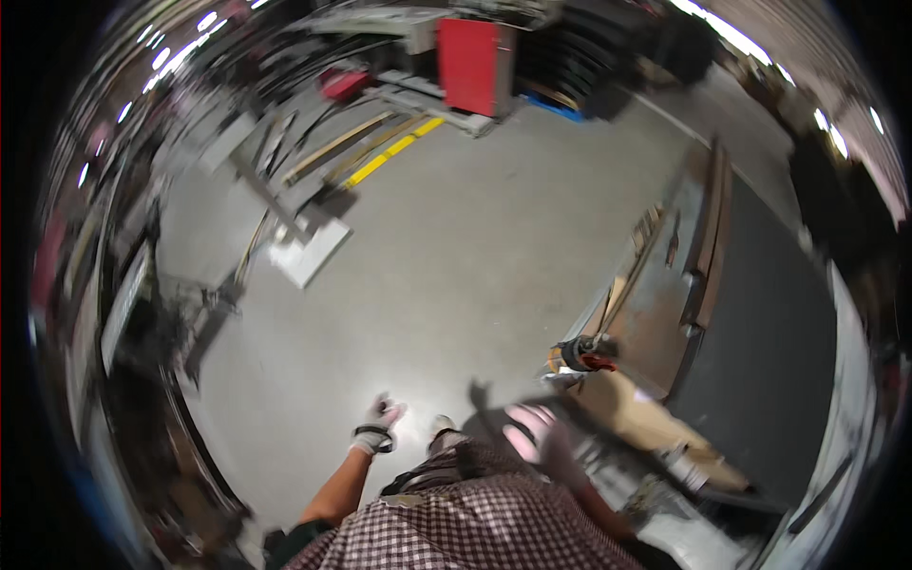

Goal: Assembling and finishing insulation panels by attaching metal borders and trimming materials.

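My left hand point(382, 418) wears a pale glove with a dark band at the wrist. It hangs over the grey floor, loosely bent, its fingers apart and nothing seen in them. To the right, my right hand point(541, 439), gloved with a pinkish tint, has its fingers stretched out and holds nothing visible. Motion blurs both hands. Nearest to the right hand is a workbench point(651, 337) with a black-and-orange tool point(577, 354) at its corner. A brown cardboard sheet point(646, 418) lies close by. Below the hands show my checkered garment point(456, 527) and one shoe point(442, 425).
A post on a white base point(313, 255) stands on the floor point(456, 237) ahead left. Beyond it lie long bars and a yellow strip point(394, 154). A red cabinet point(467, 66) stands at the back. Blurred racks line the left; a dark flat surface point(765, 332) spreads along the right.
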Demonstrator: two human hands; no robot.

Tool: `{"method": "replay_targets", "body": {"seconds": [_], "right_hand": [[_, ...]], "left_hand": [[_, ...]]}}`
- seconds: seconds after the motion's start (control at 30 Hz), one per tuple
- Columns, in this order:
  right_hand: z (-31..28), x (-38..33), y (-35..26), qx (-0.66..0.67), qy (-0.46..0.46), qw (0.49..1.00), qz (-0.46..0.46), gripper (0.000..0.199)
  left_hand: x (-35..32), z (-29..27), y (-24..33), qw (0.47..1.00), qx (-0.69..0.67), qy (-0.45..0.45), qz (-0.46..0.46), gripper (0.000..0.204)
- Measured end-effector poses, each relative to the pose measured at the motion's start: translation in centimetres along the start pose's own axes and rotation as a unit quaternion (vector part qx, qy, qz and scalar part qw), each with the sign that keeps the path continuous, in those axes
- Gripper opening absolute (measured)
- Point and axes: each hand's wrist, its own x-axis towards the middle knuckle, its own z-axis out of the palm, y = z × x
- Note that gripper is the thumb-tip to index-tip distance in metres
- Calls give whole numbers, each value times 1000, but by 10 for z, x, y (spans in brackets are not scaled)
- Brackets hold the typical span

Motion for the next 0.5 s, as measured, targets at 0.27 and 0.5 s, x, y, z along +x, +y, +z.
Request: {"method": "replay_targets", "body": {"seconds": [0.27, 0.5], "right_hand": [[29, 349, -20, 34, -46, 981, -186, 38], [-50, 527, 88, -57, 18, 995, 83, 37]], "left_hand": [[52, -235, 64, 911, -149, 264, -279, 75], [429, -135, 171, 980, 4, 36, -196, 77]]}}
